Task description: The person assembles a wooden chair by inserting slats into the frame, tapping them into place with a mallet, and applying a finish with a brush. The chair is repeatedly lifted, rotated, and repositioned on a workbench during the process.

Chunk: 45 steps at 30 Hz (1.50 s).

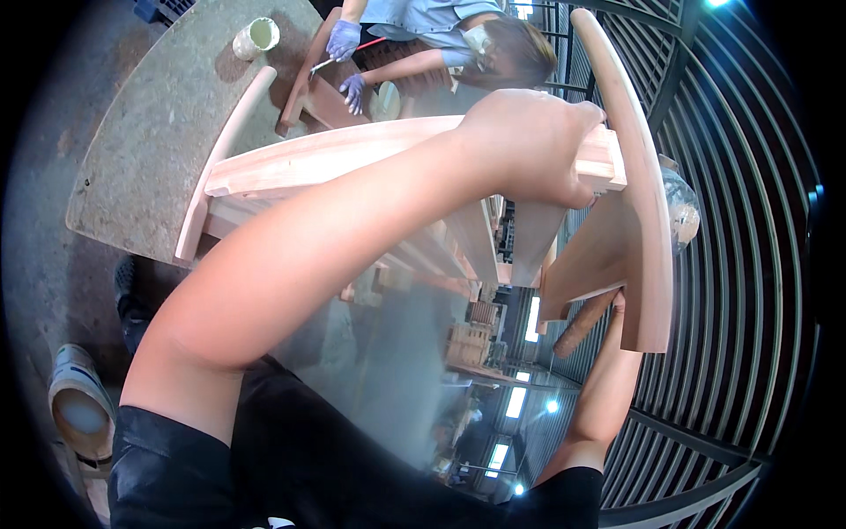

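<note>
A pale wooden frame with slats (335, 154) stands tilted before me, a curved post (636, 176) at its right end and another curved post (225, 154) at its left. My left hand (529, 145) is closed round the top rail, close to the right post. Low behind that post, my right hand (619, 304) shows only in part; it appears closed on the brown round handle of a mallet (583, 324). Beyond the post's far side shows a pale, worn, rounded head (681, 214), in line with that handle. Where head and handle join is hidden.
A grey worktable (132, 167) bears a cup (257, 37) at the far left. Across it, a person in purple gloves (344, 40) works with a brush on a brown wooden part (330, 106). A bucket (81, 401) stands lower left; metal slats (731, 264) line the right.
</note>
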Available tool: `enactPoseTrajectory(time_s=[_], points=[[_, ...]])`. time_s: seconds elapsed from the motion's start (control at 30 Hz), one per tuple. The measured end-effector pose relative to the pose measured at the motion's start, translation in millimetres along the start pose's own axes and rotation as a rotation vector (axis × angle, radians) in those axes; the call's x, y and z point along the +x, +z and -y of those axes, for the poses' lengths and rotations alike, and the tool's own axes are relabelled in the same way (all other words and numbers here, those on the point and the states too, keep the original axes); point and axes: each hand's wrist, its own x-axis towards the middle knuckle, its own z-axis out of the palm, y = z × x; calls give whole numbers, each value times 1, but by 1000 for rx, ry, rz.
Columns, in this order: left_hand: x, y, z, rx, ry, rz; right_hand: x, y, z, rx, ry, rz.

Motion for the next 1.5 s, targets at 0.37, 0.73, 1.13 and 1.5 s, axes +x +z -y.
enactPoseTrajectory(time_s=[0.37,0.73,1.13,1.5], points=[[88,1,2,-1241,-520,131,2,1,7,-13,-66,57],[157,49,19,-1556,-634,66,-22,7,16,-294,-176,235],[158,49,29,-1534,-604,123,-14,32,56,-739,-450,-137],[156,50,29,-1553,-566,130,18,-87,128,-683,-517,-431]])
